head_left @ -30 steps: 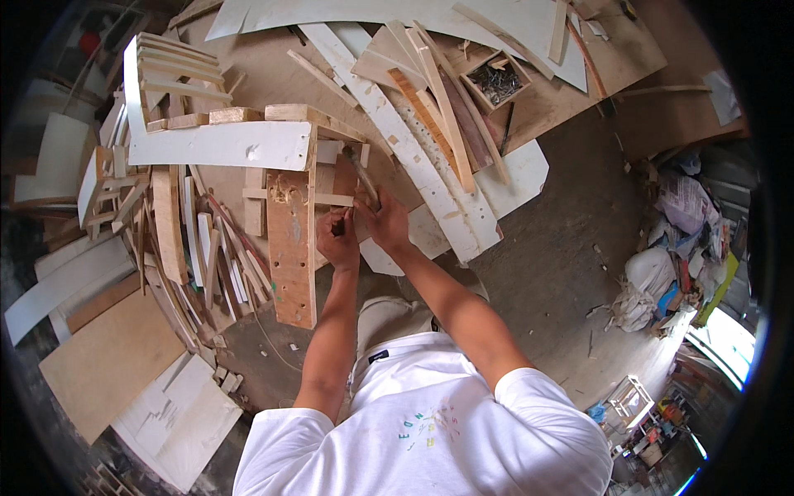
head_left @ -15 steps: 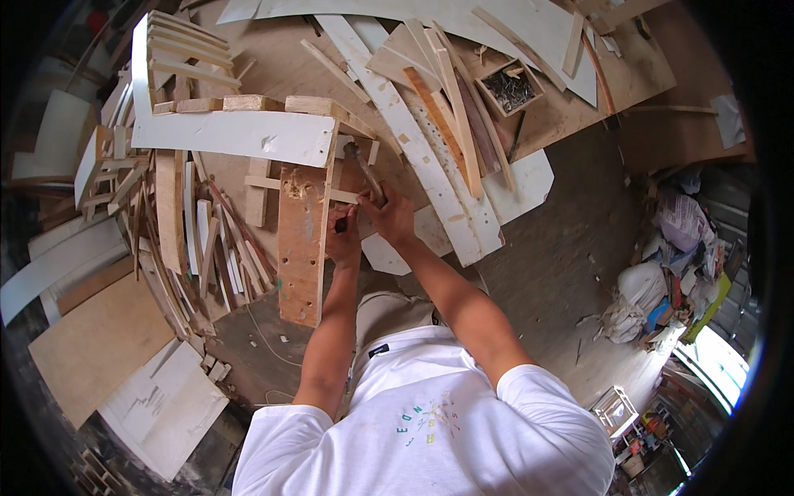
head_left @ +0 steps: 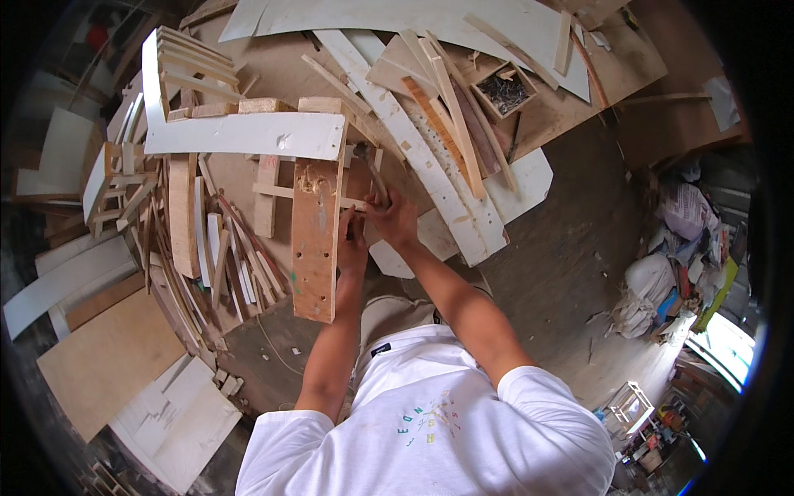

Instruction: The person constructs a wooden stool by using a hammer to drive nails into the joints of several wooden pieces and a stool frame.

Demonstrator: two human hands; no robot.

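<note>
Has the wooden frame [head_left: 248, 135] a little further right over the table [head_left: 277, 68] than half a second ago, with its brown board [head_left: 313, 248] closer to the right hand [head_left: 395, 218] and hiding more of the left hand [head_left: 353, 240]. Holds the hammer [head_left: 375, 176] in the right hand as before, with the fingers wrapped around the handle and the head pointing away from the body. Has the left fingers bunched close together, just beside the near end of a pale strip [head_left: 275, 191] running behind the brown board; cannot tell about anything pinched there.

Works at a table strewn with offcuts, a long white plank [head_left: 387, 116] and an open box [head_left: 516, 106] of small dark pieces. Shows loose strips [head_left: 225, 256] and a plywood sheet [head_left: 112, 355] to the left, and bags [head_left: 649, 281] heaped across the dark floor [head_left: 554, 240] to the right.

Cannot make out the shadowed hammer head clearly, nor the blurred clutter at lower right. Loses the room's edges to the black rim.
</note>
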